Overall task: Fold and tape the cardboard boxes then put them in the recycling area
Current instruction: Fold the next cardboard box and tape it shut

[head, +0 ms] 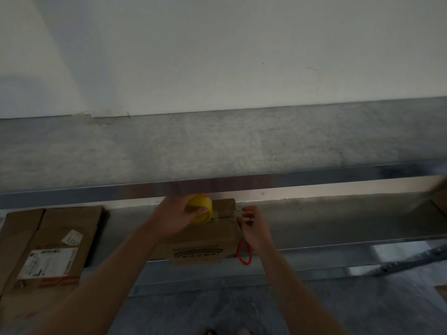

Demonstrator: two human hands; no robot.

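Observation:
A flattened cardboard box (205, 240) with a dark printed logo lies on the steel table (314, 226), its near edge over the table's front. My left hand (174, 220) grips a yellow tape roll (202, 209) on top of the box. A strip of clear tape runs from the roll to the right along the box's far part. My right hand (251, 226) pinches the free end of that tape just past the box's right edge. An orange coiled band (244, 252) hangs at my right wrist.
Another flattened cardboard box (48, 247) with a white shipping label lies at the table's left end. A piece of cardboard (439, 201) shows at the far right edge. A steel upstand and white wall rise behind the table. Grey floor lies below.

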